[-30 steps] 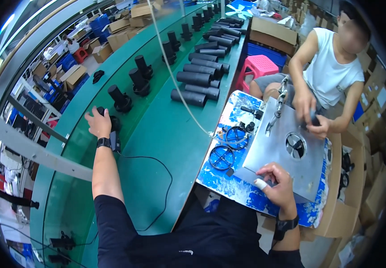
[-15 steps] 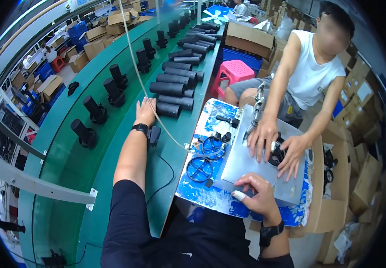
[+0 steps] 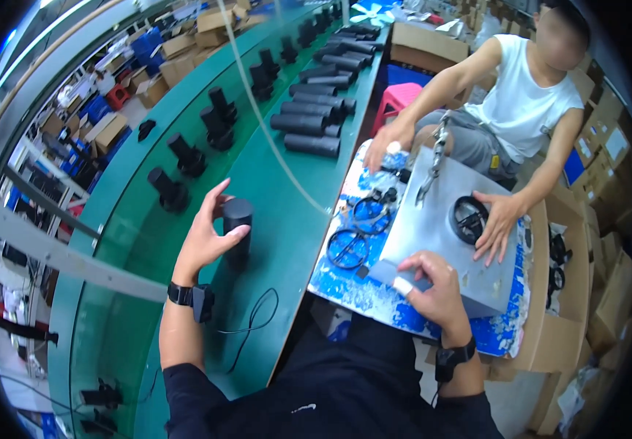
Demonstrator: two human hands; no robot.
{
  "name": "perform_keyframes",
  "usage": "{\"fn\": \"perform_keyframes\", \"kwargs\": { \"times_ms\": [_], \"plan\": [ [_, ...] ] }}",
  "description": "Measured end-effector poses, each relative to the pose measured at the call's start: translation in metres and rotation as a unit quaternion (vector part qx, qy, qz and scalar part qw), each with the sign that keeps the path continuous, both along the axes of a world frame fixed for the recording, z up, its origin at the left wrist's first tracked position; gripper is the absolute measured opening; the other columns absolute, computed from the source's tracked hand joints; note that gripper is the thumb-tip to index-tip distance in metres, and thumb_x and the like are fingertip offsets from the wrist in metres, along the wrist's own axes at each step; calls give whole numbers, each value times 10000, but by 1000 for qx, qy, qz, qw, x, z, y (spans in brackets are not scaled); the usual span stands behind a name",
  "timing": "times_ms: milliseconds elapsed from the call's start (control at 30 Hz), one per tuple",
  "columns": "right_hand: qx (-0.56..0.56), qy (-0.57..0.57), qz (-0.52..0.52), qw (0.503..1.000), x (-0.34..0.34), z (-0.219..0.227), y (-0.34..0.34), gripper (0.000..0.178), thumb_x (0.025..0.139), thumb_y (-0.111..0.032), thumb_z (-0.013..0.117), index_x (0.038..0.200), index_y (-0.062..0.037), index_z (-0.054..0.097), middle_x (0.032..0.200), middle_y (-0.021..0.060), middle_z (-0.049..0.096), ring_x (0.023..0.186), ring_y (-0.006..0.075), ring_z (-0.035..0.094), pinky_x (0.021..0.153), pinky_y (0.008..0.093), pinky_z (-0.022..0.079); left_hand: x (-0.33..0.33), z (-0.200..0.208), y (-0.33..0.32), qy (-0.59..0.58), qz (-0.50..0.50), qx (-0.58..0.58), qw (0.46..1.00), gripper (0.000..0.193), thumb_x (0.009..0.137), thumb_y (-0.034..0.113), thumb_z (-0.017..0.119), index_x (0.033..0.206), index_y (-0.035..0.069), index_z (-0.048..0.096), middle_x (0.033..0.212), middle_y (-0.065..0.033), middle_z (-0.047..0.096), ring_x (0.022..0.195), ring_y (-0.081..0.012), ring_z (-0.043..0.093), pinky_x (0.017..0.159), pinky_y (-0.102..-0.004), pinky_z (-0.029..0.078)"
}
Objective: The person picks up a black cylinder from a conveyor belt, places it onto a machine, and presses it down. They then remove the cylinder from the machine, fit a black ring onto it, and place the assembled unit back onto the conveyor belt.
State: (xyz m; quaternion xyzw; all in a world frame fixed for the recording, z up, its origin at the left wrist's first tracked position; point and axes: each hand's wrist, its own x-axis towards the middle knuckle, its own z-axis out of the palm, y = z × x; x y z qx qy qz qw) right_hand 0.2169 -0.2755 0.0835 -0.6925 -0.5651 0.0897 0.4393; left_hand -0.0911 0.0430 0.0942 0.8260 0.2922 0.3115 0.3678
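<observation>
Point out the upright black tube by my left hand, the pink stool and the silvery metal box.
Black tube (image 3: 240, 215): head view, near its upper end.
Pink stool (image 3: 402, 96): head view, on its seat.
Metal box (image 3: 433, 228): head view, on its bare top.

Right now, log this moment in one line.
left hand: around upright black tube, grip unclear | right hand: half-open by metal box | co-worker's left hand: at black ring
</observation>
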Motion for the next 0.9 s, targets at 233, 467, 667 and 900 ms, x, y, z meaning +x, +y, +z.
{"fn": "perform_keyframes", "kwargs": {
  "times_ms": [233,467,667,900],
  "plan": [
    [-49,193,118,973,-74,22,38,679,843,-145,904,1436,-56,587,1142,5,725,817,98,625,713,265,504,58,51,-97,-99,-229,-217,944,728,957,173,795,1599,45,477,1335,-90,653,1201,-178,646,1068,-330,495],
    [49,446,86,889,-19,-8,23,645,1001,-263,791,1514,-24,482,1377,81,625,1163,140,658,980,313,547,121,-23,-108,-291,-157,-263,907,463,1071,181,665,1492,18,562,1242,-61,687,1113,-145,645,1001,-287,505],
    [130,464,13,876,25,-29,-11,744,1015,-437,752,1503,44,461,1335,131,645,1221,244,674,1073,423,543,112,-152,-82,-44,-120,-245,961,209,1069,168,682,1180,-7,704,999,-19,704,849,-70,618,772,-238,510],
    [122,384,59,913,28,-38,-10,836,977,-479,783,1518,58,440,1310,177,678,1169,281,705,1056,432,555,114,-150,-99,-12,-142,-88,986,144,1008,92,725,1114,-3,742,947,-75,715,791,-153,658,729,-305,538]
  ]
}}
